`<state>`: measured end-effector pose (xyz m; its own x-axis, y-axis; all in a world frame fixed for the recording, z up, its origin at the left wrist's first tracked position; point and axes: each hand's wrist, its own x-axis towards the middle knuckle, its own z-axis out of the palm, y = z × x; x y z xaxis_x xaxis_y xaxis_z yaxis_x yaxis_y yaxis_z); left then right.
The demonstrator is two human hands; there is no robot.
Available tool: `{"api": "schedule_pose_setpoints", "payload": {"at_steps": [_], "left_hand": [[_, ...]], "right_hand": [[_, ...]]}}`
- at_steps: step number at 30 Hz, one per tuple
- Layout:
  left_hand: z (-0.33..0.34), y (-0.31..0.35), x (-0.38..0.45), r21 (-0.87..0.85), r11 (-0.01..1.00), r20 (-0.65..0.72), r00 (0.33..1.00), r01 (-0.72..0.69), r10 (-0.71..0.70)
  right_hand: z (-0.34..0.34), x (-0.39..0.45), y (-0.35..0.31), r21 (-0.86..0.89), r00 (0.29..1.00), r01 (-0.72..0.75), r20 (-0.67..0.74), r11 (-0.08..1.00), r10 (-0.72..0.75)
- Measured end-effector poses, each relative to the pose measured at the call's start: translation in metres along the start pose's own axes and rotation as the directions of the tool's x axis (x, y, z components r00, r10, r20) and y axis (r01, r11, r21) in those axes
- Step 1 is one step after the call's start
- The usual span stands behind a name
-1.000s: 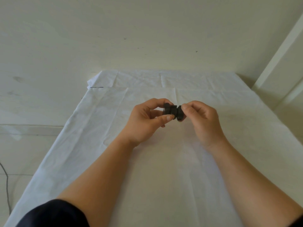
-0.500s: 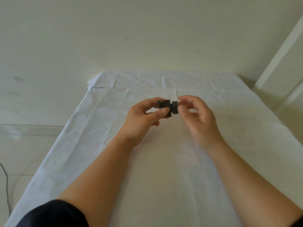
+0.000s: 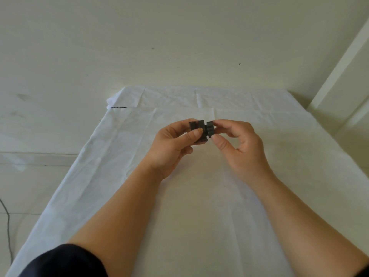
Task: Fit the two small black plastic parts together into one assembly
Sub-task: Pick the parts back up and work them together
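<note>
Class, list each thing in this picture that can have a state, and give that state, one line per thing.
Left hand: pinches the left black part.
Right hand: pinches the right black part.
Left black part: held above the cloth.
Right black part: against the left part; whether fully seated, cannot tell.
White cloth: spread flat, creased.

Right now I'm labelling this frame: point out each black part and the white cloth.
left black part (image 3: 196, 129), head view, its face.
right black part (image 3: 209, 128), head view, its side.
white cloth (image 3: 199, 216), head view, bare middle.
</note>
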<state>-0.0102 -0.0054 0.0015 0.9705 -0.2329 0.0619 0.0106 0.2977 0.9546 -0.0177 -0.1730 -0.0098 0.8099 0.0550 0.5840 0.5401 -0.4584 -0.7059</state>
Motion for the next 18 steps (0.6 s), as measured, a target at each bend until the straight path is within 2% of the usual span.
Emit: {"api": "schedule_pose_setpoints", "payload": {"at_steps": [14,18], "left_hand": [[0.0013,-0.0036,-0.0003,0.182,0.973,0.012,0.99,-0.139,0.14],[0.0028,-0.003,-0.002,0.22,0.956,0.044,0.981,-0.192,0.187]], "right_hand": [[-0.0021,-0.0002,0.0016,0.145,0.984,-0.177,0.058,0.974,0.17],[-0.0032,-0.0003,-0.0009,0.234,0.976,-0.218,0.071,0.947,0.207]]}}
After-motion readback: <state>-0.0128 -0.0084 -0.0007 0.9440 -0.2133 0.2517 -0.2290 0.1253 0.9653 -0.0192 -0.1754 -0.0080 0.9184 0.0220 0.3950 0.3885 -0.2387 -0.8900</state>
